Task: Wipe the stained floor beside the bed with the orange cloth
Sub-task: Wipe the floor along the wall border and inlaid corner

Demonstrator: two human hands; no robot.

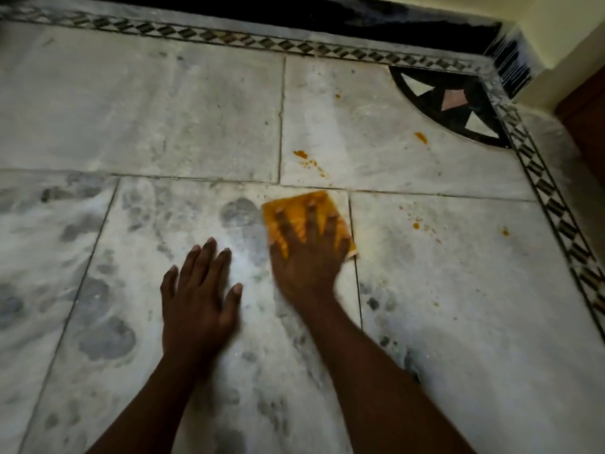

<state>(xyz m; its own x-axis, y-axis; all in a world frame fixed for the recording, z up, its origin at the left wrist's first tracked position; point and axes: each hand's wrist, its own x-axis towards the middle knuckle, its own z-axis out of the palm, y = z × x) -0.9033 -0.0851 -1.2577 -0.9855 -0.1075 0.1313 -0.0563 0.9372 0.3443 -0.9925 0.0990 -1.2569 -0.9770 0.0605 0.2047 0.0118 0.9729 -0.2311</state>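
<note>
The orange cloth [322,204] lies flat on the grey marble floor [163,109]. My right hand [309,253] presses down on it with fingers spread and straight. My left hand [199,299] rests flat on the bare floor to the left of the cloth, fingers straight. Orange stains show on the tiles: a cluster [306,158] just beyond the cloth, a blob [421,137] further right, small specks [417,224] to the right of the cloth, and a dot [505,231] near the border.
A patterned black-and-white border strip [556,211] runs along the top and right of the floor. A dark corner inlay [458,106] sits at the upper right. A brown wooden edge [586,126] and a pale wall [556,31] stand at far right.
</note>
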